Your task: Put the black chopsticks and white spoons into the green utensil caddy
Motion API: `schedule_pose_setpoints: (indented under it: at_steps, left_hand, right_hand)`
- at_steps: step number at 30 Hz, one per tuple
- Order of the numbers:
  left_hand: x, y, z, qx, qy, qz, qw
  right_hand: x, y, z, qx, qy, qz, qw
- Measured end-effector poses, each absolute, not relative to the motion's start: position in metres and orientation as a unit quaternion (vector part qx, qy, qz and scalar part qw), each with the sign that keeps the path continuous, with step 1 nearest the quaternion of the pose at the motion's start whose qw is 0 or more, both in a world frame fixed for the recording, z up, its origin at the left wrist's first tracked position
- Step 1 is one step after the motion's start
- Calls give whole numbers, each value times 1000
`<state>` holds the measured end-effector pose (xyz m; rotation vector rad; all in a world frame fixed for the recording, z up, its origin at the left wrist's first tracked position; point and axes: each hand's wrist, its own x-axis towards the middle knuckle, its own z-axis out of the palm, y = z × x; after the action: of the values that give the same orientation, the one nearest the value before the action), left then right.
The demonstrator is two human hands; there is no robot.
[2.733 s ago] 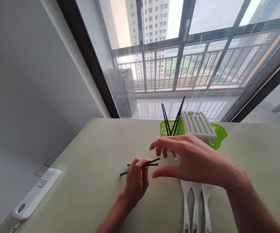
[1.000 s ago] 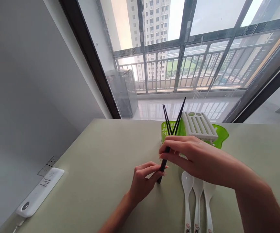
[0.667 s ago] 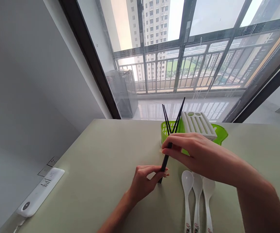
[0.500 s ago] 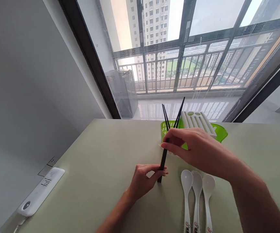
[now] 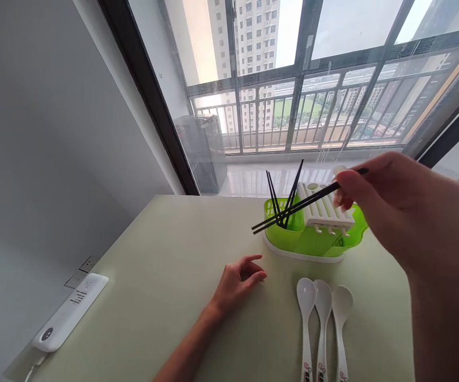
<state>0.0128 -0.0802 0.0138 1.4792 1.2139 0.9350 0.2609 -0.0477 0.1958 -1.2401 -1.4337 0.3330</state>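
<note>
My right hand (image 5: 396,207) is raised above the table and pinches a pair of black chopsticks (image 5: 297,206) at one end. Their free tips point left and down, over the green utensil holder (image 5: 312,241). Several other black chopsticks (image 5: 283,199) stand in the holder's left compartment, and a white slotted rack (image 5: 325,207) lies across its top. My left hand (image 5: 239,278) rests on the pale green table (image 5: 166,276), fingers loosely curled and apart, with nothing in it.
Three white spoons (image 5: 323,323) lie side by side on the table in front of the holder. A white power strip (image 5: 70,313) sits at the table's left edge beside the grey wall. A large window and balcony railing stand behind the table.
My right hand has lifted the two chopsticks up and to the right, out of my left hand's fingers. My left hand has let go and settled on the table.
</note>
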Motion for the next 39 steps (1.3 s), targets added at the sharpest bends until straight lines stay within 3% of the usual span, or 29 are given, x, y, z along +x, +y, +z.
schedule_pose_setpoints:
  at_steps: [3, 8, 17, 23, 30, 39]
  left_hand:
    - [14, -80, 17, 607, 509, 368, 487]
    - [15, -81, 22, 629, 526, 334, 465]
    - [15, -80, 21, 639, 520, 328, 462]
    - [16, -81, 21, 642, 521, 331, 455]
    - [15, -81, 17, 649, 518, 332, 447]
    - [16, -82, 16, 657, 516, 332, 438]
  right_hand:
    - [266, -52, 201, -545, -544, 41, 637]
    - [267, -43, 194, -566, -580, -34, 585]
    - [252, -20, 170, -507, -730, 42, 456]
    - [243, -10, 155, -509, -753, 40, 415]
    - [230, -4, 147, -531, -723, 51, 439]
    - [236, -26, 171, -522, -683, 41, 509]
